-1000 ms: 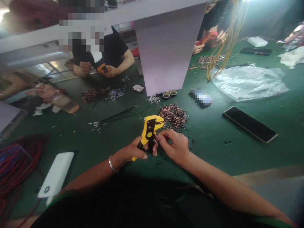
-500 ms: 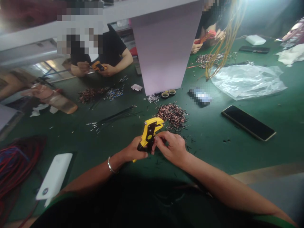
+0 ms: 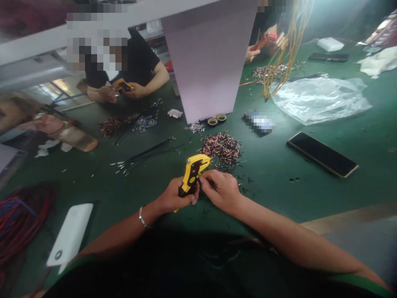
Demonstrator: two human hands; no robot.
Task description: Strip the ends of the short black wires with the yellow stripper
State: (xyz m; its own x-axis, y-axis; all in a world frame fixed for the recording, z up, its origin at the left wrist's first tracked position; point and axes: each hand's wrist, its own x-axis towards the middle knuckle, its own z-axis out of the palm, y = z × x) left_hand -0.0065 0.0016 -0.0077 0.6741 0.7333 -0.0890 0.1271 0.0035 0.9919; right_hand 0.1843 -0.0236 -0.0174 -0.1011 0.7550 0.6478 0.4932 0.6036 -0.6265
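Note:
My left hand (image 3: 176, 194) is wrapped round the handle of a yellow-and-black hand tool (image 3: 192, 176), its head tilted up and to the right. Close beside the tool's jaws, my right hand (image 3: 221, 188) has thumb and forefinger pinched together; what they hold is too small to make out. Just beyond the tool lies a pile of short copper-and-black pieces (image 3: 221, 147). Behind that pile are small silvery pieces (image 3: 196, 127) and two round rings (image 3: 217, 120). A bundle of thin black wires (image 3: 149, 151) lies to the left.
A dark phone (image 3: 322, 154) and a clear plastic bag (image 3: 321, 99) lie at the right. At the left are a white power bank (image 3: 70, 234), coiled red and blue wires (image 3: 23, 219) and a bottle (image 3: 77, 136). Two people across the green table (image 3: 266, 186) hold tools.
The view has shifted slightly. My left fingers now sit closer round the tool's handle, and my right hand stays pinched beside its jaws.

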